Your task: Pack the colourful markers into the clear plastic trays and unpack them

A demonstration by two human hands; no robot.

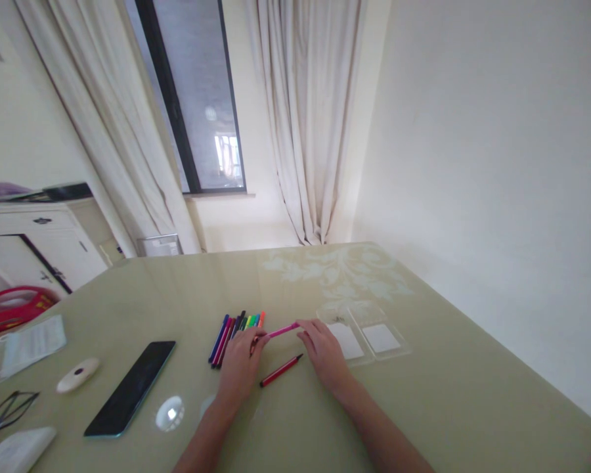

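Note:
A pink felt-tip pen [282,330] spans the gap between my two hands, just above the table. My left hand [240,360] is closed on its left end. The fingers of my right hand [325,355] pinch the opposite end. Below the pink pen, a dark red felt-tip pen [280,370] lies on the table, its dark tip pointing up to the right. Several coloured felt-tip pens [221,338] lie side by side at my left hand, which partly covers them. Right of my right hand, a clear plastic case [404,348] lies opened flat with white card inside.
On the left of the table [448,407] lie a black phone [131,389], a white oval object [77,376], a face mask [33,345] and glasses [10,414]. A white block-shaped object [20,450] sits near the lower left corner. A wall [497,164] borders the right side.

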